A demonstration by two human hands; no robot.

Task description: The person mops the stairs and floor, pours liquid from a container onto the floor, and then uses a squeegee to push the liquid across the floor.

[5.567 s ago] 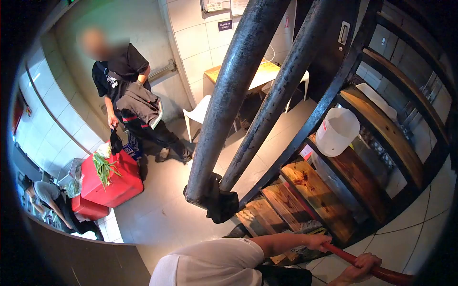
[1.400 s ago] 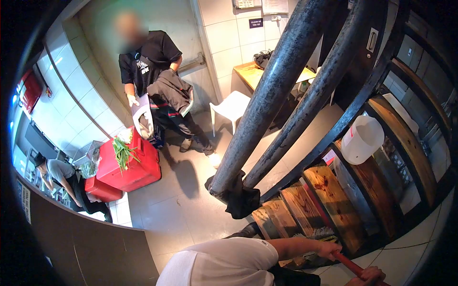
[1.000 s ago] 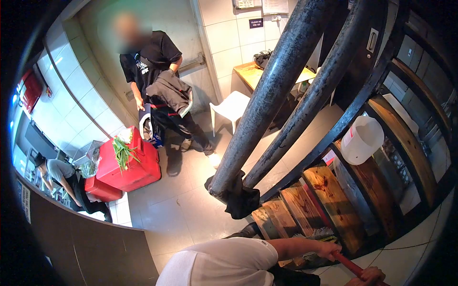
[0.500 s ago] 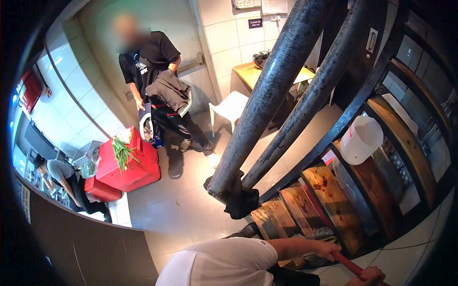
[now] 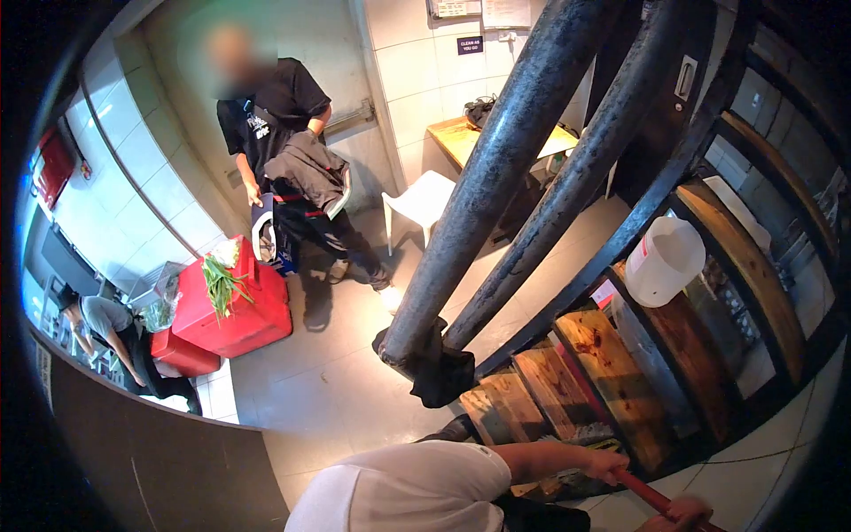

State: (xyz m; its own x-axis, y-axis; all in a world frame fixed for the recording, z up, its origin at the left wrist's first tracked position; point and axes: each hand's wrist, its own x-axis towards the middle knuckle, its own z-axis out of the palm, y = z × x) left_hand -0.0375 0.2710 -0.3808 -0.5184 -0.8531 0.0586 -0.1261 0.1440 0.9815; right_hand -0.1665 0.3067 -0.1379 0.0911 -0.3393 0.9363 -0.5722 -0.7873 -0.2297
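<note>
While you face the worn wooden stair treads (image 5: pixel 612 372), both hands grip the long red broom handle (image 5: pixel 640 490), fingers wrapped tight. It slants from lower right up-left toward the steps, with your left hand (image 5: pixel 605 463) nearer the brush end and your right hand (image 5: pixel 687 512) behind.

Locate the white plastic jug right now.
The white plastic jug stands right of centre in the head view, on a wooden stair tread, just right of the black stair rail.
</note>
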